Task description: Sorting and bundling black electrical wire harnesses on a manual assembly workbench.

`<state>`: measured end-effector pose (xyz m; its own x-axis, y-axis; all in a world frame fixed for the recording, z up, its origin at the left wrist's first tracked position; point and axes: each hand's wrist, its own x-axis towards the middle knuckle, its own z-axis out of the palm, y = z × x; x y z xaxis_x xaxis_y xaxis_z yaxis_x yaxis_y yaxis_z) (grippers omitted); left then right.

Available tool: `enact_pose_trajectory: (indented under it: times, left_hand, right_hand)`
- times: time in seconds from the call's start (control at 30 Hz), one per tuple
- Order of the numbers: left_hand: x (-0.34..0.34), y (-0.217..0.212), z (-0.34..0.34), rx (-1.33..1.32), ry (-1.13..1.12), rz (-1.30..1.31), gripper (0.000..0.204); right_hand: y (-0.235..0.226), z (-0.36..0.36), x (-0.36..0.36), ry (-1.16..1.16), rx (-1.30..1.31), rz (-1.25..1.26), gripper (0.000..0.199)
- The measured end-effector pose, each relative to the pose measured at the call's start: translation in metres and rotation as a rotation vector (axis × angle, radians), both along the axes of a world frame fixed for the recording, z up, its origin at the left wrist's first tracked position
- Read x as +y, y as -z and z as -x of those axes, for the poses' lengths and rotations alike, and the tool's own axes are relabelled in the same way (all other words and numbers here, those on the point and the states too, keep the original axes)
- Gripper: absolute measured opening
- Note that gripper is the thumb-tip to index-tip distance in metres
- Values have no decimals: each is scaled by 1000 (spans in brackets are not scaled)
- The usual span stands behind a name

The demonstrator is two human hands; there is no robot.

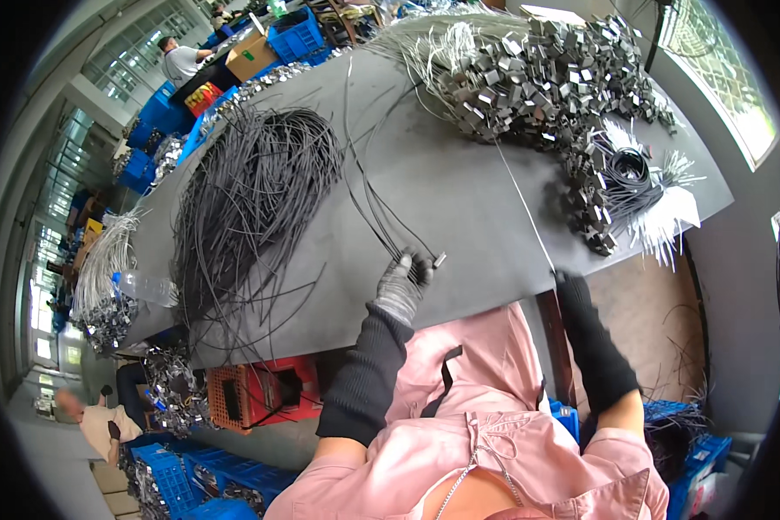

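My left hand [402, 284], in a grey glove, is closed around a few thin black cables [374, 201] that trail away over the grey table. A small metal end piece [440, 259] sticks out beside its fingers. My right hand [565, 279] is at the table's front edge, its fingers mostly hidden. From it a thin white cable [524, 204] runs straight and taut up to a heap of cables with square metal end pieces [537, 82]. Left of the held cables lies a large loose bundle of black cables [260, 173].
The grey table [355, 303] spans the front. At its right end lie a coiled black cable [628, 169] and white-tipped bundles. A plastic bottle [147, 288] lies at the left. Below stand a red crate [273, 390] and blue crates [169, 477]. Two other people are farther off.
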<state>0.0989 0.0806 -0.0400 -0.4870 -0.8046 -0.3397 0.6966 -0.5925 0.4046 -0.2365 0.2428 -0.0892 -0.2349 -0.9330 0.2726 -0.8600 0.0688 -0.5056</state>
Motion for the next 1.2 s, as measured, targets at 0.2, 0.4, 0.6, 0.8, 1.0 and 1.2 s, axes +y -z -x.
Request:
enact_pose_trajectory:
  times: [0.2,0.4,0.6,0.8,1.0,1.2]
  left_hand:
    - [-13,0,35,-259,-68,-113,13]
    - [-31,2,47,-458,-159,-139,15]
    - [-56,-25,10,-324,-301,-159,15]
    - [-72,-67,-25,-195,-326,-37,13]
    - [-74,-75,-22,-280,-281,-6,11]
    - [-63,-59,-13,-313,-222,-51,11]
  right_hand:
    - [-8,-41,236,-34,271,-279,3]
    - [-36,-73,292,-140,14,-309,12]
    - [-48,-67,255,-21,-382,-541,14]
    - [-20,-46,264,-10,-372,-533,16]
    - [-7,-25,298,62,-303,-610,19]
    - [-11,-15,312,35,-191,-606,17]
